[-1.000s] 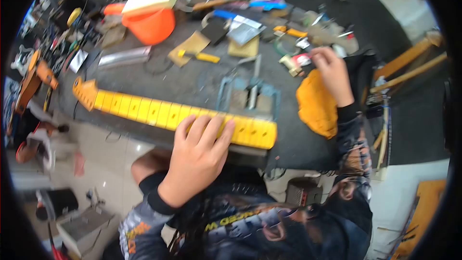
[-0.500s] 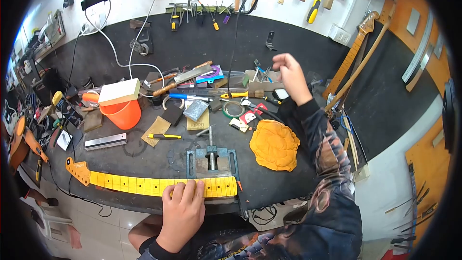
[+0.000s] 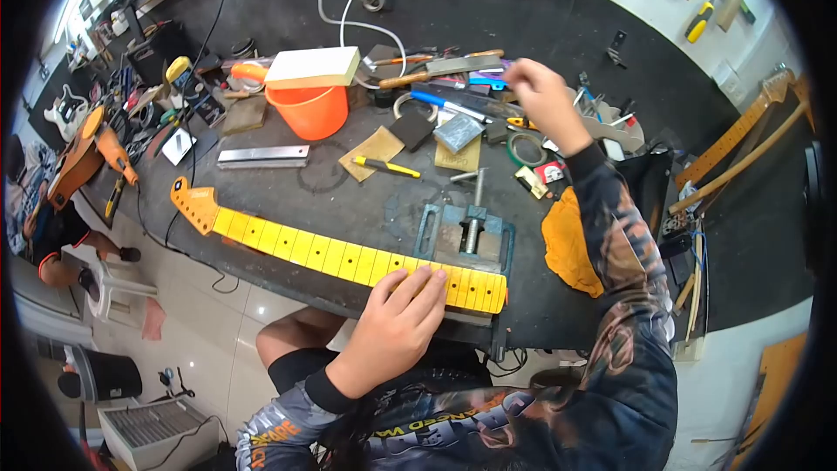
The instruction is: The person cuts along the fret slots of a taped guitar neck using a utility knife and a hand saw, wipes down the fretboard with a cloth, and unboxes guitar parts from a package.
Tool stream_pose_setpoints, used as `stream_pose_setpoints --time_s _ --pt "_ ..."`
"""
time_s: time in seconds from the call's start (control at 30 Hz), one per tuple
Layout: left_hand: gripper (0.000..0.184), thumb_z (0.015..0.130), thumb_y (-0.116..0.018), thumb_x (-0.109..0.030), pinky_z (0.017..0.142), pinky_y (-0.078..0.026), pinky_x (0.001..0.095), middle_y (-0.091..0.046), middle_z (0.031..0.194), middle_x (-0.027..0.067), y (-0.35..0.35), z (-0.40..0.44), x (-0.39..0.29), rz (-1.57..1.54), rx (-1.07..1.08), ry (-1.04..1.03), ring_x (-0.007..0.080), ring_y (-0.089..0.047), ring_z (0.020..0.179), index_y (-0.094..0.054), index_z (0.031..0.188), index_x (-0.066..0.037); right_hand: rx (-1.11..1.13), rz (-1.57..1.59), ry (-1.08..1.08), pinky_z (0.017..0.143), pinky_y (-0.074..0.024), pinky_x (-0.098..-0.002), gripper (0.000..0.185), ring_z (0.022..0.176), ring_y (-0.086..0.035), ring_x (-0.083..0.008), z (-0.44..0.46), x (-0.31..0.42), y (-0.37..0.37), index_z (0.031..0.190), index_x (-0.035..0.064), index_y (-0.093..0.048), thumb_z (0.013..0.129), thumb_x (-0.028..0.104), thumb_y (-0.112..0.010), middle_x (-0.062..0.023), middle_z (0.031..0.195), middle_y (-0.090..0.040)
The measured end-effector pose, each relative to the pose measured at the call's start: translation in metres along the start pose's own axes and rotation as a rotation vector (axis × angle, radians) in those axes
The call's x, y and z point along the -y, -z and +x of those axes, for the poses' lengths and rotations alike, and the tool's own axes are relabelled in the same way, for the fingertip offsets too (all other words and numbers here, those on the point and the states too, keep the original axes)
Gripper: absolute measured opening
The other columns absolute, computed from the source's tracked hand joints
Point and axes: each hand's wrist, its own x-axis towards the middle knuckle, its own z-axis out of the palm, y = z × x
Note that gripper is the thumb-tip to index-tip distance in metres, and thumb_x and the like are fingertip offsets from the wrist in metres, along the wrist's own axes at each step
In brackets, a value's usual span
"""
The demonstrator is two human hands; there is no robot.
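A guitar neck (image 3: 323, 255) with a yellow fretboard lies face up along the front of the bench, its headstock to the left. Its right end rests over the metal vise (image 3: 493, 249). My left hand (image 3: 399, 318) lies over the neck near that end, fingers bent across the frets, thumb hidden. My right hand (image 3: 542, 98) is raised above the tools at the back, fingers loosely bent, with nothing visible in them. Close below it are a green tape roll (image 3: 526, 150) and a file (image 3: 466, 64). An orange cloth (image 3: 571, 244) lies partly behind my right sleeve.
An orange bucket (image 3: 309, 112) carries a pale block (image 3: 312, 67) on top. A yellow cutter knife (image 3: 386, 167), sandpaper (image 3: 370, 153), a levelling bar (image 3: 263, 157) and a grey block (image 3: 459, 132) lie mid-bench. Another guitar neck (image 3: 732, 133) leans at the right. A person sits at the far left.
The camera view has turned left and down, so the bench sits further right in the picture. My left hand stays on the neck. My right hand now appears lower over the back tools.
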Motion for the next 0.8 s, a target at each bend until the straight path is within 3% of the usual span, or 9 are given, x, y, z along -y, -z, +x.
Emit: stream_pose_setpoints --time_s 0.03,0.1,0.17,0.27,0.37,0.43,0.47,0.7,0.8 --pt "0.037 0.091 -0.078 -0.007 0.119 -0.051 0.0528 -0.072 0.148 0.0138 -0.001 0.000 0.001 0.002 0.012 0.020 0.0332 -0.066 0.140 -0.078 0.127 0.002 0.037 -0.117 0.137 0.099 -0.0588 -0.0460 0.020 0.110 -0.074 -0.0360 0.013 -0.004 -0.025 0.112 0.0028 -0.076 0.098 0.005 -0.063 -0.0158 0.111 -0.077" --pt "0.038 0.090 -0.075 -0.007 0.118 -0.051 0.0528 -0.072 0.147 0.0143 -0.002 -0.002 0.001 -0.010 -0.011 -0.021 0.0335 -0.067 0.139 -0.077 0.127 0.002 0.071 -0.325 0.322 0.107 -0.0556 -0.0507 0.023 0.123 -0.067 -0.0404 0.035 -0.015 -0.076 0.120 0.0068 -0.075 0.099 0.013 -0.070 -0.0152 0.124 -0.072" --pt "0.038 0.090 -0.073 -0.007 0.117 -0.053 0.0525 -0.072 0.146 0.0153 -0.002 -0.004 -0.002 -0.016 -0.017 -0.023 0.0338 -0.067 0.138 -0.077 0.126 0.003 0.202 -0.299 0.355 0.108 -0.0551 -0.0532 0.028 0.127 -0.066 -0.0388 0.059 -0.036 -0.124 0.126 0.0100 -0.074 0.099 0.017 -0.073 -0.0121 0.128 -0.070" --pt "0.037 0.089 -0.073 -0.008 0.117 -0.054 0.0523 -0.073 0.146 0.0154 0.000 -0.012 -0.004 -0.017 0.003 -0.010 0.0338 -0.068 0.138 -0.077 0.124 0.003 0.174 -0.409 0.394 0.108 -0.0548 -0.0555 0.030 0.129 -0.065 -0.0386 0.077 -0.043 -0.164 0.130 0.0130 -0.075 0.100 0.019 -0.073 -0.0110 0.129 -0.070" --pt "0.035 0.089 -0.074 -0.009 0.117 -0.054 0.0524 -0.073 0.145 0.0154 -0.004 -0.020 -0.006 -0.027 -0.015 -0.007 0.0340 -0.068 0.138 -0.077 0.122 0.001 0.171 -0.581 0.455 0.103 -0.0565 -0.0506 0.035 0.120 -0.067 -0.0351 0.083 -0.035 -0.160 0.131 0.0124 -0.074 0.097 0.018 -0.078 -0.0110 0.122 -0.070" --pt "0.033 0.089 -0.074 -0.009 0.118 -0.054 0.0527 -0.074 0.144 0.0154 -0.006 -0.020 -0.008 -0.019 -0.039 0.006 0.0345 -0.068 0.138 -0.077 0.121 0.000 0.268 -0.670 0.404 0.115 -0.0487 -0.0523 0.020 0.120 -0.068 -0.0355 0.078 -0.005 -0.140 0.122 0.0056 -0.070 0.104 0.016 -0.070 -0.0123 0.120 -0.070" --pt "0.032 0.089 -0.074 -0.010 0.118 -0.053 0.0528 -0.074 0.143 0.0151 -0.006 -0.020 -0.008 -0.009 -0.033 0.004 0.0341 -0.068 0.138 -0.077 0.120 -0.001 0.126 -0.649 0.545 0.108 -0.0491 -0.0518 0.013 0.111 -0.066 -0.0367 0.075 -0.013 -0.144 0.108 0.0081 -0.069 0.098 0.016 -0.070 -0.0124 0.111 -0.067" --pt "0.033 0.087 -0.078 -0.011 0.112 -0.056 0.0515 -0.076 0.132 0.0135 -0.002 -0.021 -0.004 -0.004 -0.036 -0.064 0.0338 -0.071 0.130 -0.077 0.120 -0.002 -0.062 -0.582 0.553 0.111 -0.0476 -0.0513 0.014 0.116 -0.063 -0.0372 0.070 0.012 -0.095 0.112 0.0082 -0.064 0.101 0.017 -0.066 -0.0152 0.112 -0.063" --pt "0.039 0.080 -0.082 0.001 0.095 -0.060 0.0504 -0.075 0.114 0.0127 0.019 -0.026 0.007 -0.112 -0.192 -0.004 0.0336 -0.074 0.109 -0.078 0.118 -0.002 -0.137 -0.503 0.629 0.112 -0.0476 -0.0524 0.021 0.119 -0.062 -0.0386 0.048 0.064 -0.058 0.121 0.0059 -0.064 0.101 0.011 -0.067 -0.0160 0.117 -0.063"
